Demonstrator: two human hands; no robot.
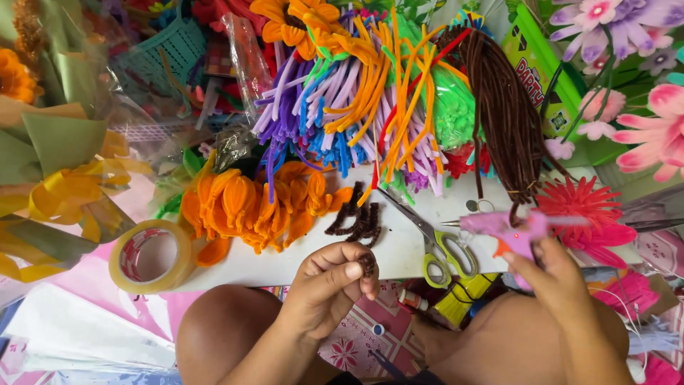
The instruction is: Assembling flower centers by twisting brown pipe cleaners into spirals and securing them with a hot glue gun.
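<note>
Left hand [329, 285] pinched on coiled brown pipe-cleaner piece [368, 265], near white board [399, 249] front edge; pink glue gun [509, 229] gripped by right hand [552, 281]. Gluing step judged; nozzle needs bringing to coil.

Scissors [433, 235] between tape roll [151, 257] and glue gun [507, 229]

- Glue gun [509, 232]: smooth pink plastic, slight sheen.
- Scissors [427, 239]: shiny metal blades, glossy green plastic handles.
- Tape roll [149, 257]: glossy clear film.
- Pipe cleaners [356, 107]: fuzzy, matt.
- Board [399, 249]: smooth, white, matt.
</note>
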